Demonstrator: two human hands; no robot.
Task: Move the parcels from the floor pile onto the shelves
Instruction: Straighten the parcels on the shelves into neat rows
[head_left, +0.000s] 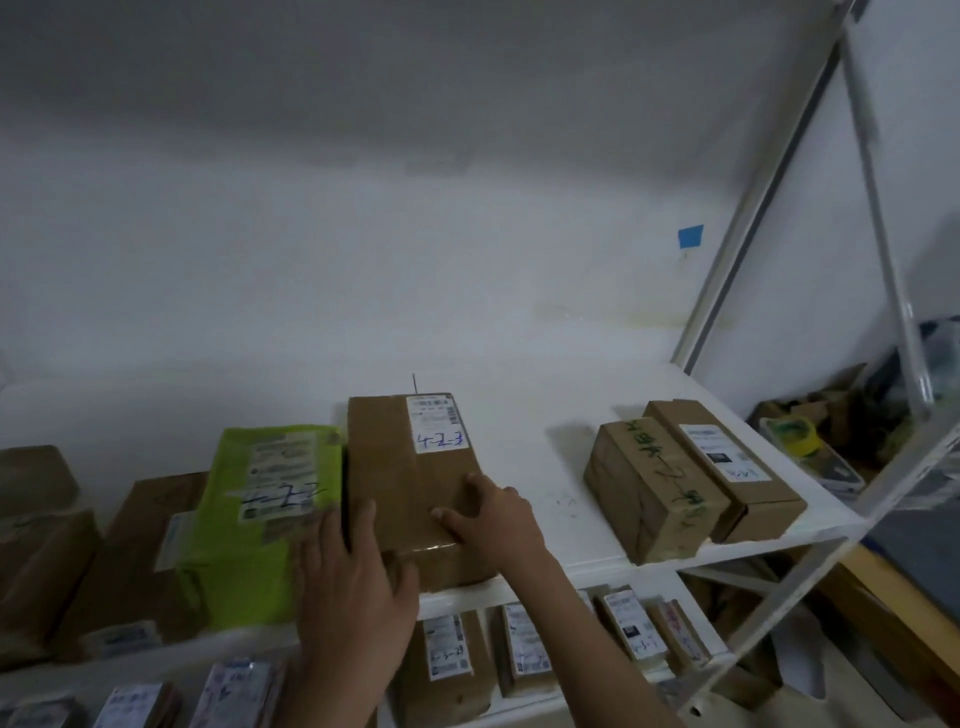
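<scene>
— What's on that white shelf (524, 410), starting from the left?

— Three brown cartons (140, 540) in the dim corner, as far as I can make out. Then one green parcel (260, 519), wrapped in plastic, with white labels on top. Touching its right side is the carton marked 4-2-3 (410, 483), and that's the one being handled.

— Handled how?

— The left hand (353, 582) is at its near left corner. The fingers run straight into the seam against the green parcel and the thumb is spread over the front face. The right hand (488, 514) lies on top with its fingers spread and only lightly bent. It presses down rather than clasps.

— And further right?

— A bare stretch of shelf, then two more brown boxes touching side by side. The scribbled box (649, 488) has green writing on it and the labelled box (727, 467) has a white sticker. Behind them a metal upright (753, 208) slants up, and a scrap of blue tape (691, 237) is stuck on the wall.

— Below?

— On the next shelf down there are four labelled parcels (449, 649) right of the arms. There are more on the left, too blurred to count.
</scene>
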